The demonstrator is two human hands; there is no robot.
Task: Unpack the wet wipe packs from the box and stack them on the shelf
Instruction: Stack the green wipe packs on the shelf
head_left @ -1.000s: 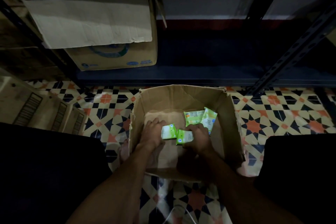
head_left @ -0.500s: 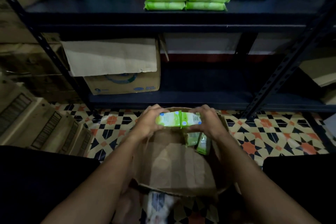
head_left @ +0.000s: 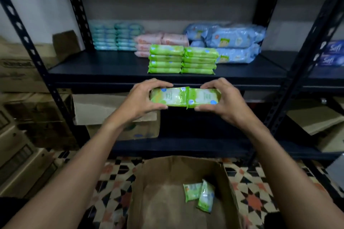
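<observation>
A black metal shelf (head_left: 111,72) stands against a pale wall, over a floor (head_left: 251,188) of patterned tiles in orange, black and white. On its middle board, near the front edge, sit two stacks of green wet wipe packs (head_left: 165,59) side by side. Teal packs (head_left: 115,36), pink packs (head_left: 158,42) and larger blue packs (head_left: 232,42) lie behind them. A brown carton (head_left: 115,111) with a hanging flap rests on the lower board, and more cartons (head_left: 16,72) are piled left of the rack. The open cardboard box (head_left: 152,173) stands on the floor below the arms; two loose packs (head_left: 192,191) lie in its right part, one leaning on the other

The left hand (head_left: 143,96) and right hand (head_left: 221,98) hold a pair of green packs (head_left: 168,96) end to end in the air, just in front of and slightly below the middle board's edge. The fingers (head_left: 158,82) of each hand curl over the top of its pack with the thumb beneath, pinching it

Half a second before, this pair was just above the box's rim; now it is up near shelf level, and the view has tilted upward so the stacked goods show in full
</observation>
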